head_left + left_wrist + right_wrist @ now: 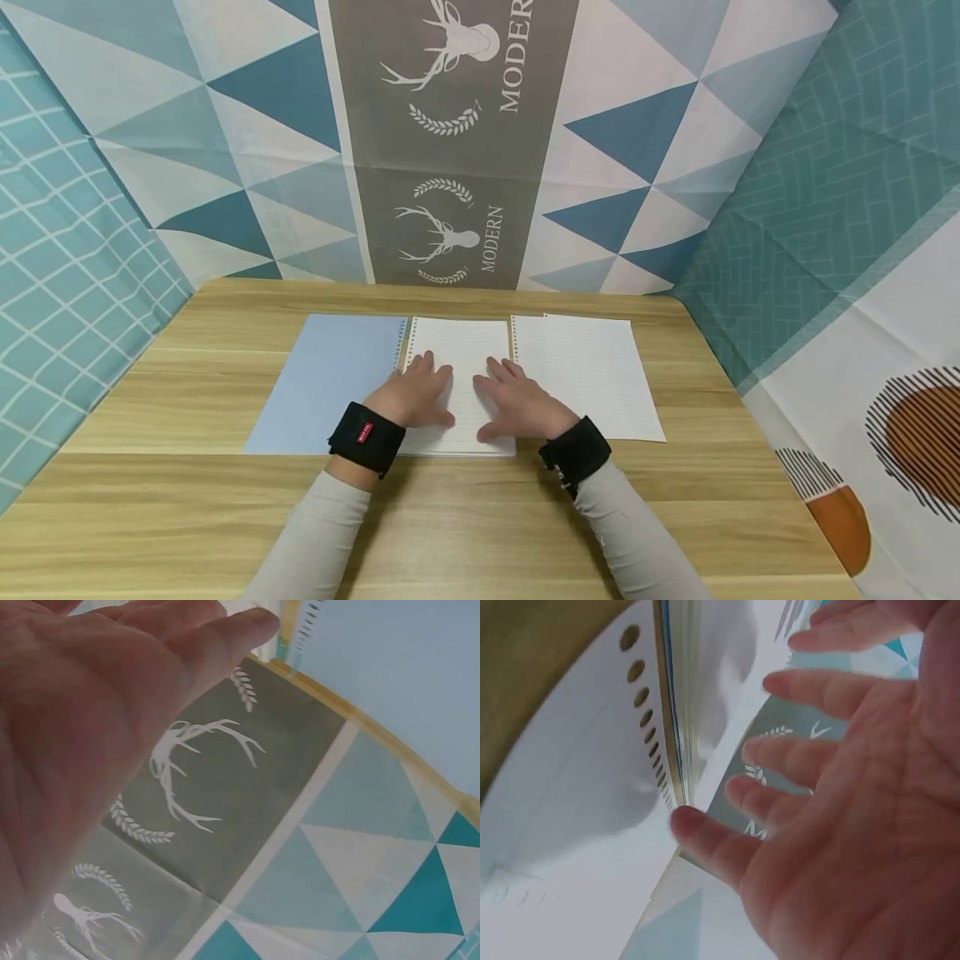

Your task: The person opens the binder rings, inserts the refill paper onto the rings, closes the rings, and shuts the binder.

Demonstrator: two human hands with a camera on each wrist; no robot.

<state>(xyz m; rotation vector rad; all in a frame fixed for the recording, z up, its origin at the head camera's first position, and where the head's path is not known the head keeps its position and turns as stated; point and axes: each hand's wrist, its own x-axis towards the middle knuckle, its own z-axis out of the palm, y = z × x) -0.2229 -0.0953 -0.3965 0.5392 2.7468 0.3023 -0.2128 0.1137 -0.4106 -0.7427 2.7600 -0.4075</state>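
A stack of lined loose-leaf paper [465, 346] lies in the middle, with punched holes down its left edge. My left hand [415, 398] is over its left side, fingers extended and the thumb toward the middle. Over the right side is my right hand [521, 404], its fingers spread; the right wrist view shows those fingers [795, 761] straight, with nothing held. A light blue punched cover sheet [330, 375] lies left of the stack, partly under the left wrist. To the right are white lined sheets [592, 375], punched along their left edge and slightly out of line.
The sheets lie side by side on a wood-grain table [480, 525]. Behind it hangs a patterned cloth [450, 167] with triangles and deer heads. Tiled-pattern cloth [67, 225] is at the left, and another patterned cloth [847, 333] at the right.
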